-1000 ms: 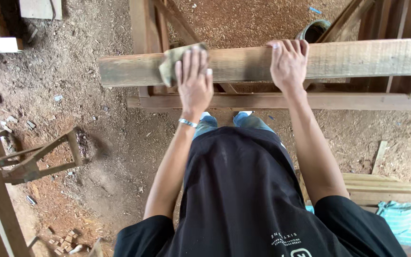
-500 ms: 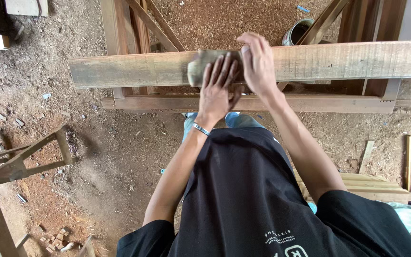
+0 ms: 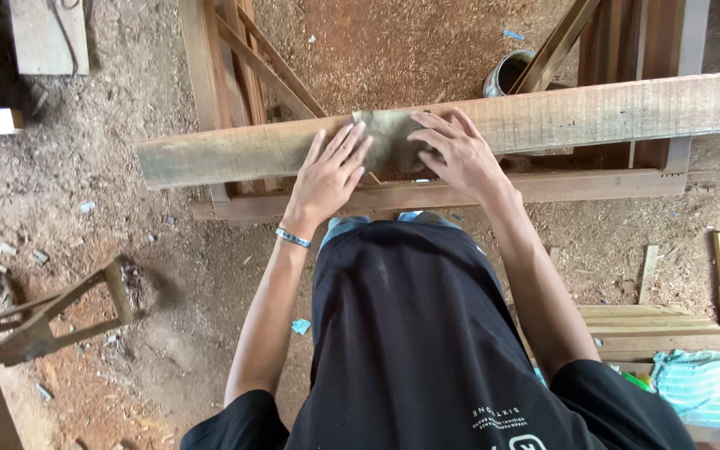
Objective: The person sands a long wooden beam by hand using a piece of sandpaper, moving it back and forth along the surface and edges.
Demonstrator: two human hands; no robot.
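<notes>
A sawdust-strewn workshop floor [image 3: 393, 58] — both hands, left hand [image 3: 327, 179] and right hand [image 3: 456, 154], press flat with fingers spread on a worn sanding sheet [image 3: 389, 137] lying atop a long wooden plank [image 3: 593, 112]

Your right hand [image 3: 458, 156] has slid left along the plank [image 3: 593, 117] to meet your left hand [image 3: 331, 171]. Both now press flat on the sanding sheet [image 3: 389, 137], side by side.

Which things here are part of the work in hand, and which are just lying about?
In use: left hand and right hand, both pressed on the sanding sheet atop the long plank.

Lying about: tin can, striped cloth, stacked boards, small wooden frame.
</notes>
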